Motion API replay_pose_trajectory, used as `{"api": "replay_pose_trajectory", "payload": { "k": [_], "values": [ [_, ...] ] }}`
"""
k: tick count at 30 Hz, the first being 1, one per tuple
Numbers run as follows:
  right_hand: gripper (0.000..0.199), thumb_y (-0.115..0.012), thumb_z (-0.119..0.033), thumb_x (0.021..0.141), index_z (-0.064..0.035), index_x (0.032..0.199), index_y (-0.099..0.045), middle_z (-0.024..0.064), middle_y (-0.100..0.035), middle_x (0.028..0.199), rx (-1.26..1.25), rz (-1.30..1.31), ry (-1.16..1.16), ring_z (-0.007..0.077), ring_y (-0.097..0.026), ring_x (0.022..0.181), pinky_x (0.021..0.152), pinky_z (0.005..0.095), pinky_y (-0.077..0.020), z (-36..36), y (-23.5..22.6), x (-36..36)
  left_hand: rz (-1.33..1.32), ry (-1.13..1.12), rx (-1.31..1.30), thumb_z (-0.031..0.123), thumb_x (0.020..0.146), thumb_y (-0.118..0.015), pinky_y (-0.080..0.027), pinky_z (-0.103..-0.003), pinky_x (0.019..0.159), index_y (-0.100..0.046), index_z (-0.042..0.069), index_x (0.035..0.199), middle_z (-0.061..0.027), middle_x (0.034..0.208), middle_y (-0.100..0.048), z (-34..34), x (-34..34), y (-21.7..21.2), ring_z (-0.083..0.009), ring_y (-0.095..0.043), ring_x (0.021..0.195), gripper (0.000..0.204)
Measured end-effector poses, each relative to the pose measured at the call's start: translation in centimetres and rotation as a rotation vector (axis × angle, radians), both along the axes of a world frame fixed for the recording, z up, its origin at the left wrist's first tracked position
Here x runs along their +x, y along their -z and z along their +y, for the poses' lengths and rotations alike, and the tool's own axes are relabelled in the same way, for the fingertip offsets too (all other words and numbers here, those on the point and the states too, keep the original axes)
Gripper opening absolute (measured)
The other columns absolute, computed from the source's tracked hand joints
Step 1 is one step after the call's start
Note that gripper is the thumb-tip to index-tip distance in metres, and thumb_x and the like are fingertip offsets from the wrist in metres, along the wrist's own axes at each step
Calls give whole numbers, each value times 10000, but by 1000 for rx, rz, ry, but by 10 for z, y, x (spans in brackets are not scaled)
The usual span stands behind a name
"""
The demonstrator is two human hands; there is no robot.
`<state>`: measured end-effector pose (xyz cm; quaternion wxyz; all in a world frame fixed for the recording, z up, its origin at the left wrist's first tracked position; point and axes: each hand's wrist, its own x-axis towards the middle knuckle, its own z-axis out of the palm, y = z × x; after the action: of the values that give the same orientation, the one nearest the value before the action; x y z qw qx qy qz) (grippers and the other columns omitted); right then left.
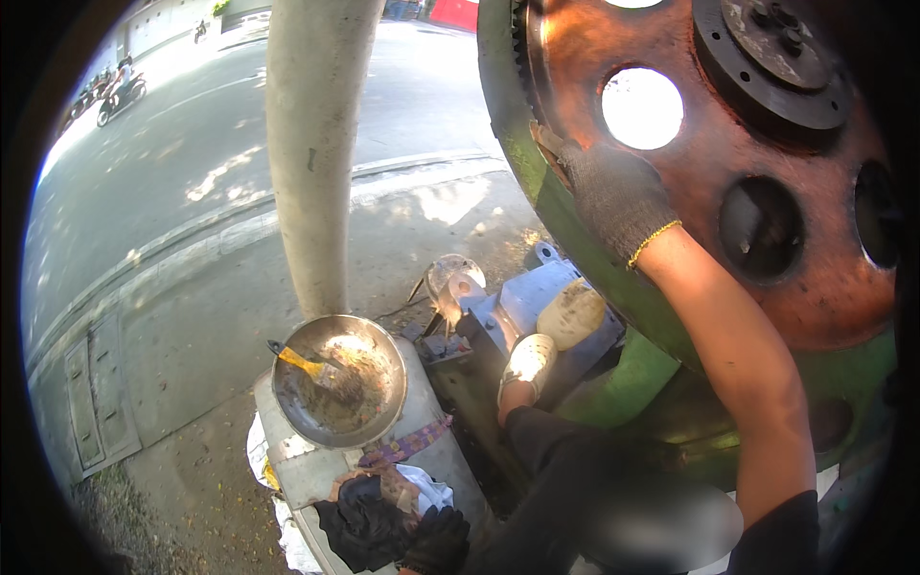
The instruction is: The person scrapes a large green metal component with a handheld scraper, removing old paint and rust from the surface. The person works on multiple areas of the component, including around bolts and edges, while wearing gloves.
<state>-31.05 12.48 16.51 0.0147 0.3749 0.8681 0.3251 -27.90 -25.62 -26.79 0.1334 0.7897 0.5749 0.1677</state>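
Note:
A big rusty flywheel (767, 144) with round holes and a green toothed rim (508, 144) fills the upper right. My right hand (613, 196), in a grey knit glove with a yellow cuff, grips that rim at its left edge, fingers wrapped over the teeth. My left hand (436, 541), in a black glove, sits low at the bottom edge beside a dark cloth (364, 522) lying on a grey metal box (316, 470). The frame does not show whether it holds the cloth.
A metal bowl (340, 379) of dirty liquid with a yellow-handled brush (302, 362) stands on the box. My sandalled feet (529, 362) rest on a blue metal fixture (522, 297). A concrete pole (311, 144) rises behind. Road and motorbikes (115, 96) lie far left.

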Motion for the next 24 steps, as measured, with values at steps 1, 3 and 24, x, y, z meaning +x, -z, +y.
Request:
{"api": "replay_pose_trajectory", "payload": {
  "k": [1,3,24],
  "values": [
    [408,-611,-307,1023,-157,1399,-666,189,-773,1039,-36,25,15,386,-766,925,821,521,-600,6,2,-2,4,0,6,292,912,-606,-430,-463,953,-704,167,927,-73,980,-651,0,0,2,-253,-607,1030,159],
    [427,-623,-306,1011,-136,1401,-663,194,-780,1008,-108,74,50,377,-770,899,813,519,-601,17,3,-4,11,4,18,287,913,-606,-434,-466,945,-703,166,917,-74,972,-652,-1,0,6,-256,-613,1012,155],
    [463,-623,-155,986,-110,1446,-624,206,-785,1032,-46,-5,85,372,-778,984,825,510,-613,62,40,-26,-42,-70,56,263,891,-627,-450,-462,917,-703,153,894,-71,943,-658,-3,7,18,-254,-625,983,134]
  ]
}}
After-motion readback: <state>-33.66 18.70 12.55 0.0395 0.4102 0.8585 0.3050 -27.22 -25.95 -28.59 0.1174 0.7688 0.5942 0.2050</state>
